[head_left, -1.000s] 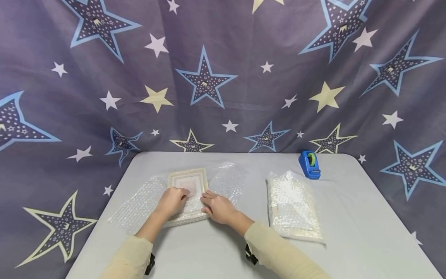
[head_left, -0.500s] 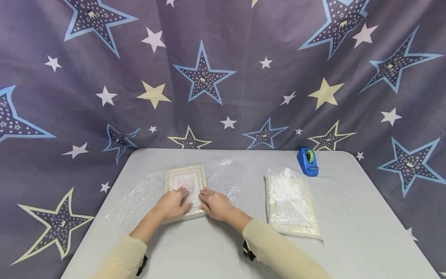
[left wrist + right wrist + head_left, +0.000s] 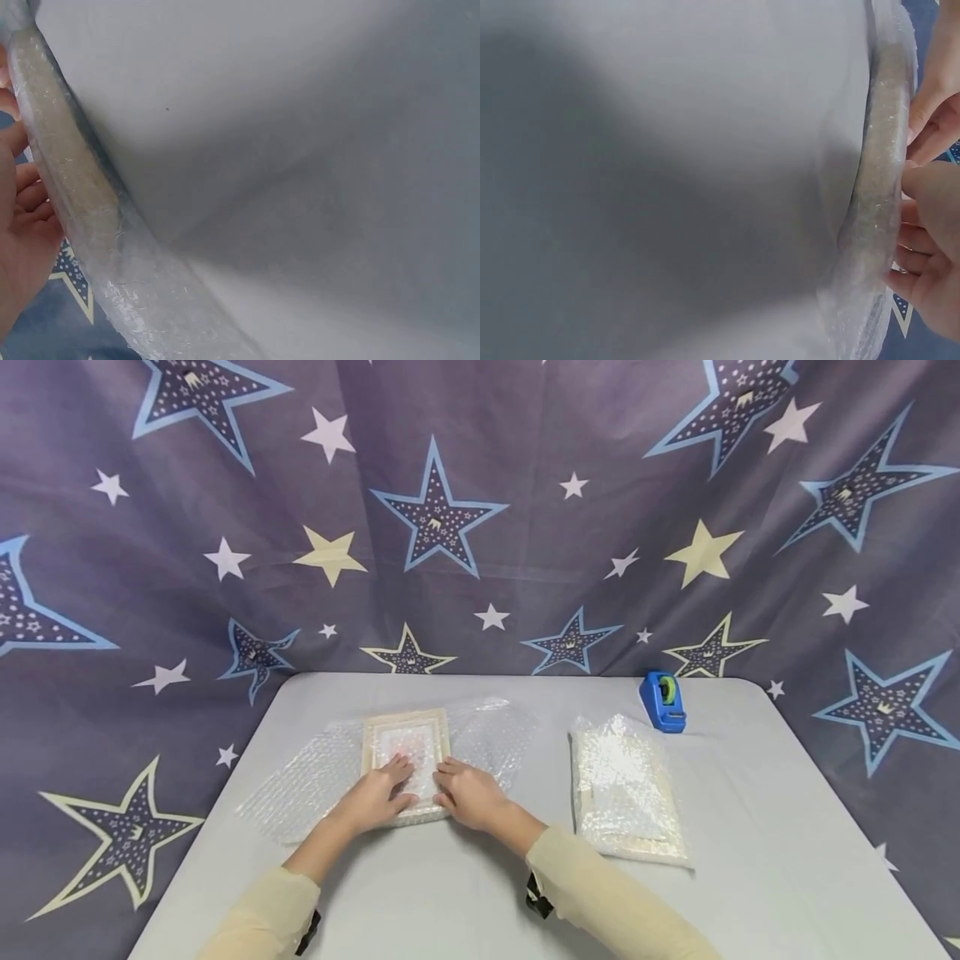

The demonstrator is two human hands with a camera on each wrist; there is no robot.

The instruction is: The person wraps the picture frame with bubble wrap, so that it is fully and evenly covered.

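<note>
In the head view, a cream picture frame (image 3: pixel 407 722) lies on a sheet of bubble wrap (image 3: pixel 300 789), with a layer of the wrap over its near part. My left hand (image 3: pixel 375 795) rests on the frame's near left part, fingers extended over the wrap. My right hand (image 3: pixel 472 795) lies along the near right edge, its fingertips on the wrapped frame. Both wrist views show the frame's near side (image 3: pixel 67 135) under clear wrap. Fingers of both hands press its top there; the undersides of the fingers are partly hidden.
A second bubble-wrapped flat package (image 3: pixel 628 793) lies on the white table (image 3: pixel 757 827) to the right. Behind it stands a blue tape dispenser (image 3: pixel 663 703) with a green roll. A star-patterned curtain (image 3: pixel 525 543) hangs behind the table.
My left hand's fingers, curled over the frame a second ago, have spread and extended onto the wrap. The right hand stays by the frame's right edge. The head view has tilted slightly down.
</note>
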